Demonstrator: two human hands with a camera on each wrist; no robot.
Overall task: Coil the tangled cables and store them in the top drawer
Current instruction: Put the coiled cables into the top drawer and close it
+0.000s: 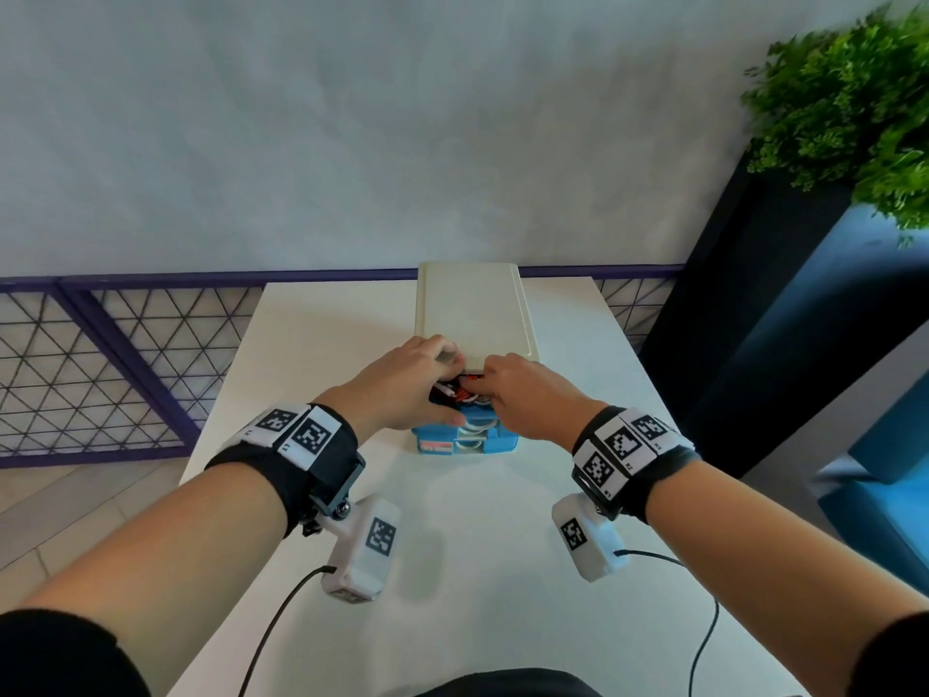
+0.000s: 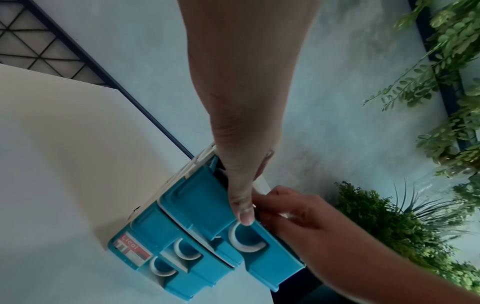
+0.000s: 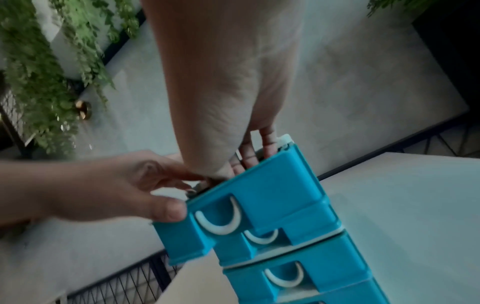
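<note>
A small drawer unit with a cream top (image 1: pixel 472 309) and blue drawers stands on the white table (image 1: pixel 311 344). Its top drawer (image 2: pixel 200 205) (image 3: pixel 272 191) is pulled out. Red, white and black cables (image 1: pixel 460 389) lie bunched inside it, mostly hidden under both hands. My left hand (image 1: pixel 417 389) reaches over the drawer with its fingers stretched across the cables, its thumb (image 2: pixel 244 216) resting on the drawer's front. My right hand (image 1: pixel 518 394) comes in from the right with its fingers (image 3: pixel 254 156) curled down into the drawer on the cables. Their tips are hidden.
Two lower blue drawers (image 2: pixel 168 232) with white crescent handles are pushed in. A dark planter with green foliage (image 1: pixel 854 108) stands to the right of the table. A purple-framed mesh railing (image 1: pixel 100 354) runs behind and to the left. A grey wall lies beyond.
</note>
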